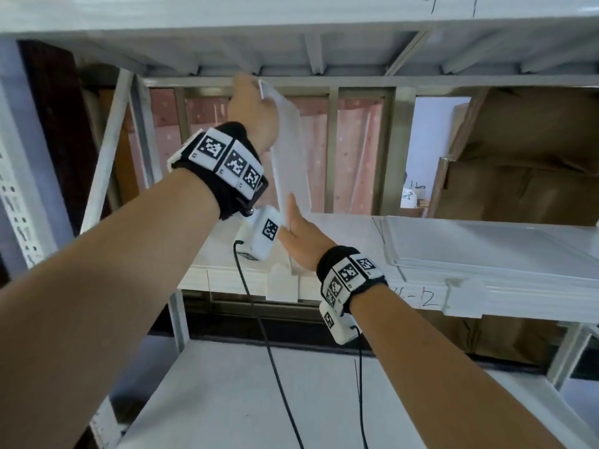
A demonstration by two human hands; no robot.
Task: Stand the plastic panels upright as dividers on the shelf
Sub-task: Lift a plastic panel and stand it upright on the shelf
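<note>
A white translucent plastic panel [291,157] stands nearly upright on the middle shelf [340,234], leaning slightly, its top close under the shelf above. My left hand [254,113] grips the panel's top corner. My right hand [299,236] has flat fingers pressed against the panel's lower edge where it meets the shelf. Several more panels [486,247] lie flat in a stack on the same shelf to the right. Both wrists wear black bands with square printed markers.
The upper shelf's ribbed underside [291,50] hangs just over the panel. Metal bars [332,147] close the shelf's back, with pink sheeting behind. Brown cardboard boxes [525,157] fill the right. A lower shelf [243,400] lies below, crossed by black cables [272,358].
</note>
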